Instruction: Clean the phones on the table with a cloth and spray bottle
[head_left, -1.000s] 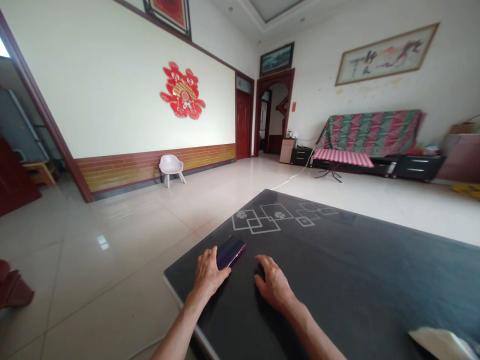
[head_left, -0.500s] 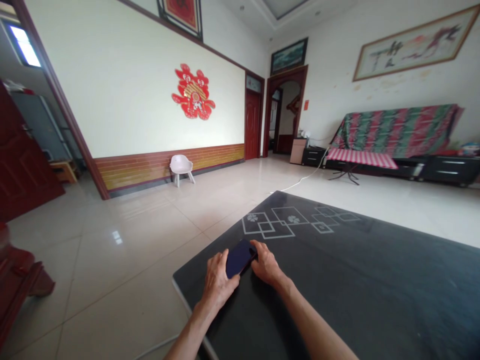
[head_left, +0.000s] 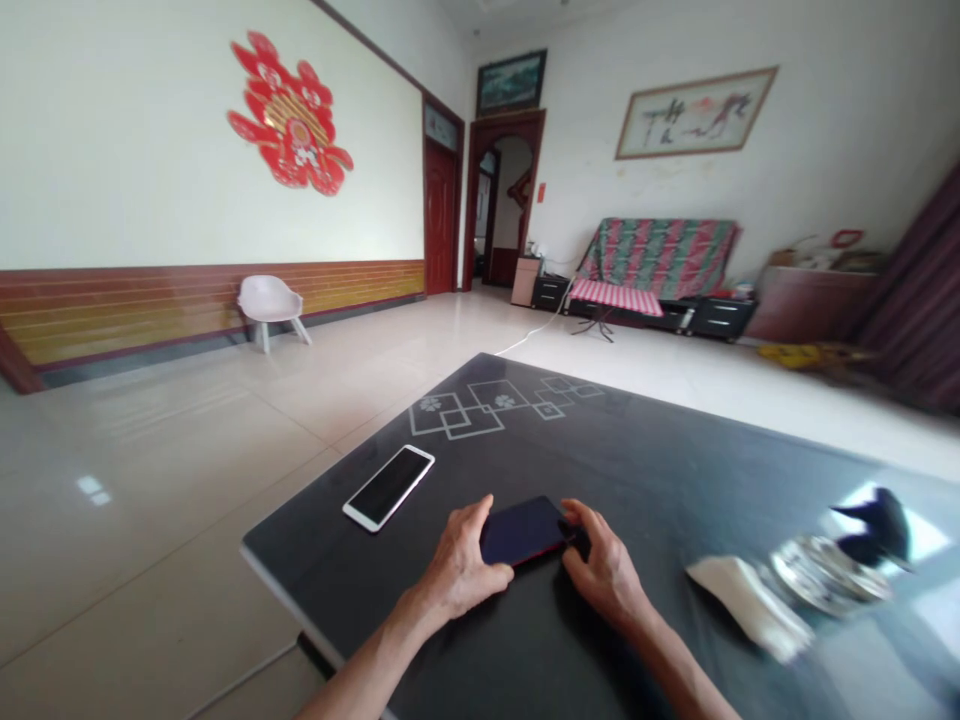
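A dark blue phone (head_left: 523, 531) lies between my two hands, just over the black table (head_left: 630, 460). My left hand (head_left: 461, 565) grips its left end, thumb and fingers on opposite edges. At its right end, my right hand (head_left: 604, 565) pinches the corner with bent fingers. A white-framed phone (head_left: 389, 487) with a dark screen lies on the table to the left of my left hand.
On the table's right side are a white cloth-like item (head_left: 752, 603), a blurred glassy object (head_left: 821, 572) and a black item (head_left: 881, 525). Beyond the table stand a small pale chair (head_left: 270, 299) and a pink-striped stand (head_left: 615, 297). A white cable crosses the floor.
The view has swung right, bringing the white-framed phone and the items on the right into sight. Both hands still hold the dark phone, which now lies more level across the view.
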